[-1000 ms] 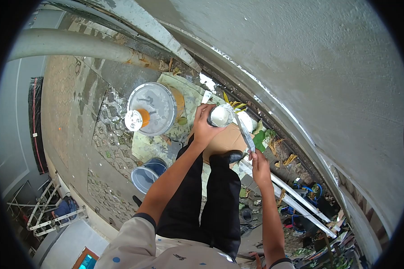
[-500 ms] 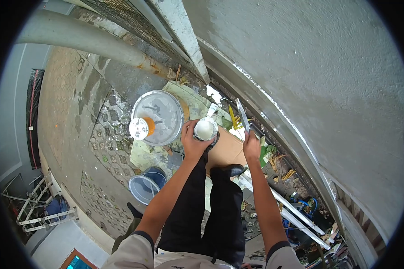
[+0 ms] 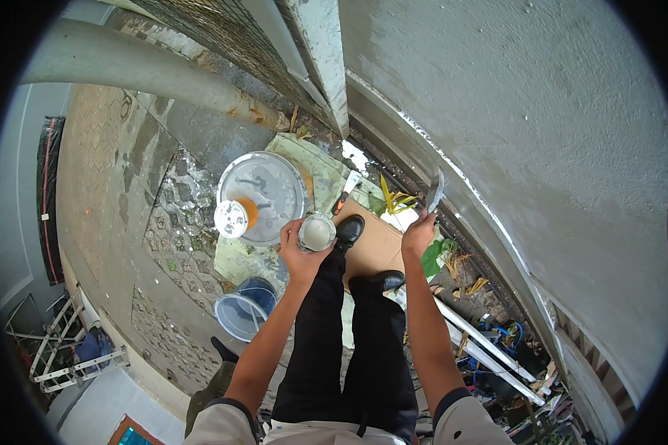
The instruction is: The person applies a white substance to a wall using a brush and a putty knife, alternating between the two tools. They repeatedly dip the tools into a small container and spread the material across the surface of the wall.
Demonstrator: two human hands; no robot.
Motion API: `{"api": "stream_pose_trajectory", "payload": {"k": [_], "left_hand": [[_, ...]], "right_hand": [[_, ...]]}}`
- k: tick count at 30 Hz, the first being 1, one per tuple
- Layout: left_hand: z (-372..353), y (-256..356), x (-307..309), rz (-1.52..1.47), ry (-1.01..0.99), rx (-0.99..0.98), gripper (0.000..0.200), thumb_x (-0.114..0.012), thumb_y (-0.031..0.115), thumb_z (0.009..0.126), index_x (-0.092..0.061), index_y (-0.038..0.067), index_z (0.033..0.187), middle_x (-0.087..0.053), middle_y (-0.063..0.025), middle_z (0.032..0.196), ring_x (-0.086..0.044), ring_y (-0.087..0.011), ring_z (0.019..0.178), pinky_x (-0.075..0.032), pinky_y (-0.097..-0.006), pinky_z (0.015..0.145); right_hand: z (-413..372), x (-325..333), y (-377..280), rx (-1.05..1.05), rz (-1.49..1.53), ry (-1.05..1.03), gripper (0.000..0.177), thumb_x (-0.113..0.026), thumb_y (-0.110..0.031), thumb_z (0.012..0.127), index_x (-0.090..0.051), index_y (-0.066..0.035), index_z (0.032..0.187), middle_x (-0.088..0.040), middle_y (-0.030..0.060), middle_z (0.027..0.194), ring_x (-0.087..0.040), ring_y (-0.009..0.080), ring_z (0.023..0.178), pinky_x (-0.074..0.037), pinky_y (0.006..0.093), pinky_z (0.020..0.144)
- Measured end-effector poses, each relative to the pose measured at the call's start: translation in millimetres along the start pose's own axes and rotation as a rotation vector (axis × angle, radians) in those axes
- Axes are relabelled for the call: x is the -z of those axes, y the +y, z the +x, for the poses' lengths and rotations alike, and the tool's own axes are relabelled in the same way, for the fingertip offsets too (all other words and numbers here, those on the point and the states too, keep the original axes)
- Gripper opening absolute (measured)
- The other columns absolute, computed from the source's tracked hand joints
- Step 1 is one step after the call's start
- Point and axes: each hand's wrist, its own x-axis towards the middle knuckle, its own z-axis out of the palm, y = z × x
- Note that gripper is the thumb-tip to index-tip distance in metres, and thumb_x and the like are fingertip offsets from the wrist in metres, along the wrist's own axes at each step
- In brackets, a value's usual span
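1. Right of the big lidded bucket (image 3: 263, 194), the grey wall (image 3: 542, 126) rises beside you. It is the broadest surface in reach, which is likely why you stand facing it.
2. The lidded bucket stands closed, and its lid serves as a shelf for a small orange pot (image 3: 232, 217).
3. Just right of the bucket, cardboard (image 3: 378, 241) lies under your shoes (image 3: 384, 280), seemingly to shield the ground.
4. On the near side of the bucket sits a blue pail (image 3: 243, 308), well apart from both hands.
5. Your left hand (image 3: 295, 252) has its fingers wrapped tight around a small tub (image 3: 317, 233) of white paste. You hold it just off the bucket's right rim, mouth up, so the paste stays put.
6. Your right hand (image 3: 417, 234), farther right of the bucket, pinches the handle of a flat scraper (image 3: 434, 194). The blade is raised to the wall's lower edge.
7. Between bucket and wall a red-handled scraper (image 3: 346, 194) lies untouched.
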Motion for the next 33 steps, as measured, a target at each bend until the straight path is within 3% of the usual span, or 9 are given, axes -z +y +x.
{"api": "stream_pose_trajectory", "payload": {"k": [5, 9, 12, 14, 21, 26, 28, 33], "left_hand": [[3.8, 1.5, -3.3, 0.012, -0.010, 0.026, 0.069, -0.089, 0.012, 0.050, -0.055, -0.003, 0.109, -0.053, -0.0145, 0.109, -0.055, -0.0295, 0.100, -0.045, -0.0377, 0.087], [8.2, 3.2, -5.1, 0.001, -0.012, 0.001, 0.070, -0.089, 0.013, 0.050, -0.055, -0.002, 0.110, -0.053, -0.0148, 0.109, -0.055, -0.0297, 0.101, -0.045, -0.0379, 0.088], [9.7, 3.2, -5.5, -0.007, -0.019, -0.018, 0.070, -0.089, 0.014, 0.051, -0.055, -0.003, 0.110, -0.053, -0.0152, 0.109, -0.055, -0.0300, 0.100, -0.045, -0.0381, 0.088], [10.0, 4.3, -5.5, -0.007, -0.025, -0.025, 0.070, -0.089, 0.015, 0.051, -0.055, -0.003, 0.110, -0.053, -0.0153, 0.109, -0.055, -0.0302, 0.100, -0.045, -0.0382, 0.088], [10.1, 6.9, -0.5, 0.004, -0.022, -0.044, 0.071, -0.090, 0.016, 0.051, -0.055, -0.004, 0.109, -0.052, -0.0151, 0.109, -0.055, -0.0305, 0.099, -0.045, -0.0384, 0.087], [8.8, 6.5, -1.5, -0.020, -0.002, -0.047, 0.071, -0.090, 0.014, 0.050, -0.055, -0.003, 0.109, -0.052, -0.0147, 0.109, -0.055, -0.0307, 0.099, -0.045, -0.0388, 0.087], [6.9, 5.6, -3.2, -0.024, -0.006, -0.046, 0.070, -0.089, 0.012, 0.050, -0.055, -0.002, 0.109, -0.053, -0.0146, 0.109, -0.055, -0.0305, 0.100, -0.045, -0.0389, 0.087], [3.1, 6.5, -6.7, -0.044, -0.010, -0.014, 0.064, -0.089, 0.011, 0.050, -0.060, 0.001, 0.106, -0.054, -0.0125, 0.106, -0.057, -0.0293, 0.100, -0.047, -0.0380, 0.087]], "right_hand": [[-32.4, 4.6, 23.7, 0.058, -0.089, -0.093, 0.022, -0.045, -0.025, 0.098, -0.049, -0.003, 0.094, -0.062, 0.0260, 0.080, -0.059, 0.0468, 0.075, -0.043, 0.0566, 0.062], [-18.4, -3.8, -10.9, 0.305, -0.035, -0.129, 0.024, -0.045, -0.026, 0.097, -0.049, -0.004, 0.089, -0.061, 0.0267, 0.077, -0.058, 0.0483, 0.071, -0.044, 0.0569, 0.059], [10.1, 0.1, -57.9, 0.280, -0.070, -0.176, 0.027, -0.044, -0.029, 0.097, -0.050, -0.004, 0.089, -0.062, 0.0269, 0.079, -0.059, 0.0490, 0.075, -0.045, 0.0574, 0.062], [29.4, 1.7, -73.0, 0.128, -0.100, -0.128, 0.027, -0.043, -0.030, 0.098, -0.050, -0.005, 0.094, -0.064, 0.0246, 0.086, -0.060, 0.0473, 0.077, -0.048, 0.0559, 0.065], [30.7, 9.8, -47.3, 0.144, -0.074, -0.079, 0.027, -0.045, -0.027, 0.097, -0.051, -0.002, 0.091, -0.062, 0.0267, 0.085, -0.060, 0.0484, 0.077, -0.046, 0.0560, 0.066], [20.0, 17.4, 19.1, 0.260, -0.086, 0.015, 0.033, -0.050, -0.030, 0.095, -0.059, 0.000, 0.088, -0.063, 0.0253, 0.082, -0.061, 0.0458, 0.075, -0.047, 0.0520, 0.065], [6.0, 34.2, 22.9, 0.085, 0.046, -0.170, 0.035, -0.053, -0.034, 0.093, -0.064, -0.001, 0.093, -0.064, 0.0245, 0.079, -0.063, 0.0427, 0.074, -0.048, 0.0488, 0.066], [-4.4, 25.9, 6.7, 0.114, 0.106, -0.370, 0.041, -0.053, -0.040, 0.093, -0.064, -0.002, 0.102, -0.064, 0.0251, 0.077, -0.063, 0.0420, 0.075, -0.047, 0.0480, 0.066]]}}
